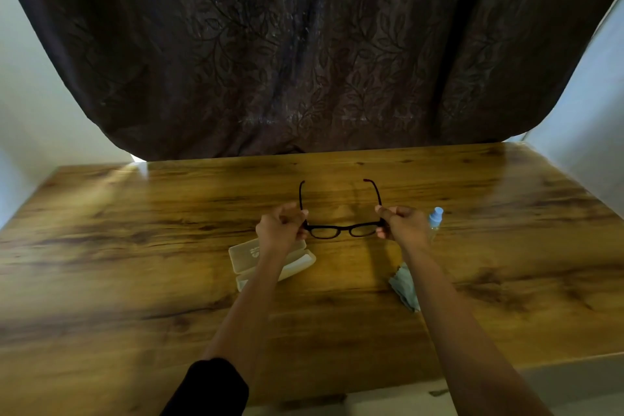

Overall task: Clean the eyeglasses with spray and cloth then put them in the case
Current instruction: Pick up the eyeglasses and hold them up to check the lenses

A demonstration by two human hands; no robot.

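Dark-framed eyeglasses (341, 229) are held above the wooden table (135, 246), their temples unfolded and pointing away from me. My left hand (281, 228) pinches the frame's left hinge corner, and my right hand (403, 224) pinches the right one. An open white glasses case (243, 255) lies on the table under my left wrist, partly hidden by the forearm. A crumpled grey-blue cloth (405, 285) lies beside my right forearm. A clear spray bottle with a blue cap (435, 217) is just behind my right hand, its body mostly hidden.
A dark leaf-patterned curtain (304, 51) hangs behind the table's far edge. Pale walls (27, 94) flank it on both sides. The table's near edge runs along the bottom right, with pale floor (388, 402) below it.
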